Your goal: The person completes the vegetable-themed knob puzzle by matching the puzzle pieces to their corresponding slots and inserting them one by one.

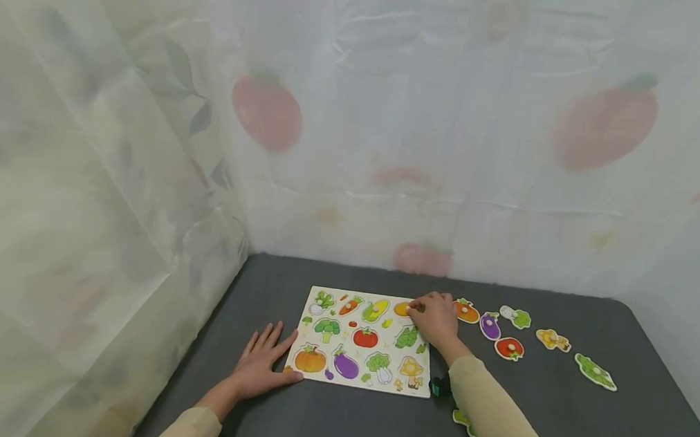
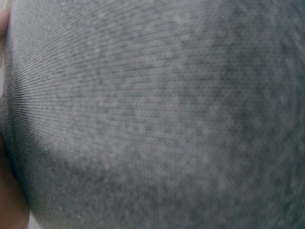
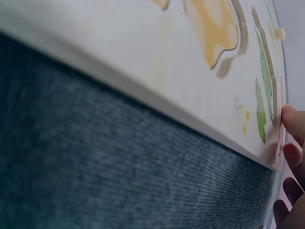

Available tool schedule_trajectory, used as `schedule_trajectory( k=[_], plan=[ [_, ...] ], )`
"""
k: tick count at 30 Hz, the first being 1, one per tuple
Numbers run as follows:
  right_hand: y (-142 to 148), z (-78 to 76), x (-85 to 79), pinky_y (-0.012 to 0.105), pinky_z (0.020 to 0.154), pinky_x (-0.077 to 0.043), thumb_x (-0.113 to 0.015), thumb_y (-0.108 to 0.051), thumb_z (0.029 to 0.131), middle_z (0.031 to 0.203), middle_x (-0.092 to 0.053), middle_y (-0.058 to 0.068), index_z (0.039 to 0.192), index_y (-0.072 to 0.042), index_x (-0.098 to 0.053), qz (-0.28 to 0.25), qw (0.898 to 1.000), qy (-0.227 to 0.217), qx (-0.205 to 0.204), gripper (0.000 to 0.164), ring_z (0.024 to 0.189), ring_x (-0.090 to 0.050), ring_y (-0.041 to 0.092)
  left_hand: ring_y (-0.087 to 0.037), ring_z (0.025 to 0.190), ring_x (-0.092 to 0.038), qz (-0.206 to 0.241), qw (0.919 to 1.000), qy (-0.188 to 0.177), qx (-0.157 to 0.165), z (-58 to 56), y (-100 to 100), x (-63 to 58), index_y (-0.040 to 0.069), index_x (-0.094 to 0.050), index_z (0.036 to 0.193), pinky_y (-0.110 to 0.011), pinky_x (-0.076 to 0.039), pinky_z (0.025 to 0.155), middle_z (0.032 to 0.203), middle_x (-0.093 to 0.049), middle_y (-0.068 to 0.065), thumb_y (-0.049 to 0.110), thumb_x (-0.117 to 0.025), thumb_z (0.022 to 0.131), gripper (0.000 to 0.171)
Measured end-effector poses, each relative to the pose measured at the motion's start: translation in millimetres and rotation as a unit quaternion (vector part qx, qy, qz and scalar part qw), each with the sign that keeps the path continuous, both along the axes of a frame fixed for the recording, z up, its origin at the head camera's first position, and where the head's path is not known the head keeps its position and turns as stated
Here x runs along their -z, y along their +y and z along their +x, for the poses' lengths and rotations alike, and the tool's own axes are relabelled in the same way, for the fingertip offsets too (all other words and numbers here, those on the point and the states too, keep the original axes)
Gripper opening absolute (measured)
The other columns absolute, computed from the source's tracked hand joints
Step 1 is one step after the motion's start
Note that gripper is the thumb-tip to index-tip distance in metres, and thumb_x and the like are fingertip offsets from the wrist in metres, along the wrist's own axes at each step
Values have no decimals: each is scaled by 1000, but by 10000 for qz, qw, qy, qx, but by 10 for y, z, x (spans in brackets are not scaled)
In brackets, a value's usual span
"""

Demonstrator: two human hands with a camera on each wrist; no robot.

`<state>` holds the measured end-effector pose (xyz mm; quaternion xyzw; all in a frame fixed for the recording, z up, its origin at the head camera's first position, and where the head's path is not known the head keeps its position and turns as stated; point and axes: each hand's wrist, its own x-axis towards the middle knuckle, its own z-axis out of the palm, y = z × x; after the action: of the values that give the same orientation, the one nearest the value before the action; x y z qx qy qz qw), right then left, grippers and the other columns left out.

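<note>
A white vegetable puzzle board lies on the dark table. My right hand is at its upper right corner, finger and thumb pinched at an orange-yellow vegetable piece in the top row; the fingers partly hide it. In the right wrist view, the right fingertips meet the board's far end, beyond a mushroom picture. My left hand lies spread at the board's left side, its thumb at the lower left corner. The left wrist view is mostly grey cloth. Carrot and corn pieces sit in the top row.
Right of the board lie loose pieces: pumpkin, eggplant, leafy cabbage, tomato, mushroom and pea pod. A green piece is partly hidden by the right sleeve. Patterned curtains hang behind the table.
</note>
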<state>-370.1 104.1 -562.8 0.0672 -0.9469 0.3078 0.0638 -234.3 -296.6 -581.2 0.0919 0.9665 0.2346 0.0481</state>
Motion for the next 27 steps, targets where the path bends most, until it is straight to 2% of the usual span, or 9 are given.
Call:
schedule_trajectory(
  k=[7, 12, 14, 17, 22, 27],
  plan=[
    [-2, 9, 33, 57, 101, -35, -78, -36, 93, 112, -66, 10, 101, -16, -82, 358, 9991, 227, 20, 23, 117, -46, 36, -43, 155, -5, 45, 9999, 90, 100, 20, 4, -12, 22, -32, 163, -64, 3, 120, 168, -15, -21, 70, -68, 85, 99],
    [-6, 23, 73, 56, 97, -36, -77, -37, 93, 110, -65, 9, 103, -17, -83, 616, 9970, 475, 7, 23, 117, -46, 36, -41, 155, -3, -106, 9998, -102, 95, 36, 28, -71, 23, -29, 164, -63, 2, 121, 169, -13, -18, 71, -66, 86, 99],
    [-1, 41, 60, 56, 97, -37, -75, -37, 94, 111, -66, 9, 105, -17, -83, 698, 9964, 483, -53, 24, 118, -46, 37, -38, 156, -2, -164, 9997, -184, 65, 36, 27, -66, 25, -27, 164, -61, 3, 122, 170, -11, -15, 73, -65, 85, 100],
    [35, 69, 5, 58, 101, -36, -72, -37, 96, 114, -65, 10, 112, -17, -82, 753, 9962, 359, -255, 27, 120, -45, 39, -39, 156, -3, -87, 9999, -116, 44, 27, 20, -40, 23, -30, 164, -61, 3, 121, 170, -12, -16, 72, -67, 85, 100],
    [190, 116, -99, 63, 105, -33, -71, -33, 97, 123, -64, 15, 125, -15, -77, 270, 9979, 153, -571, 34, 125, -42, 43, -43, 155, -6, 31, 9999, 52, 89, 16, 13, -41, 21, -34, 162, -64, 2, 120, 168, -17, -21, 69, -70, 84, 98],
    [333, 179, -183, 65, 104, -36, -72, -33, 97, 125, -64, 16, 124, -13, -77, 155, 9970, 318, -691, 33, 125, -44, 44, -40, 155, -4, 2, 10000, 54, 54, 9, -7, -14, 23, -32, 163, -62, 4, 121, 169, -15, -19, 73, -67, 84, 100]
  ],
)
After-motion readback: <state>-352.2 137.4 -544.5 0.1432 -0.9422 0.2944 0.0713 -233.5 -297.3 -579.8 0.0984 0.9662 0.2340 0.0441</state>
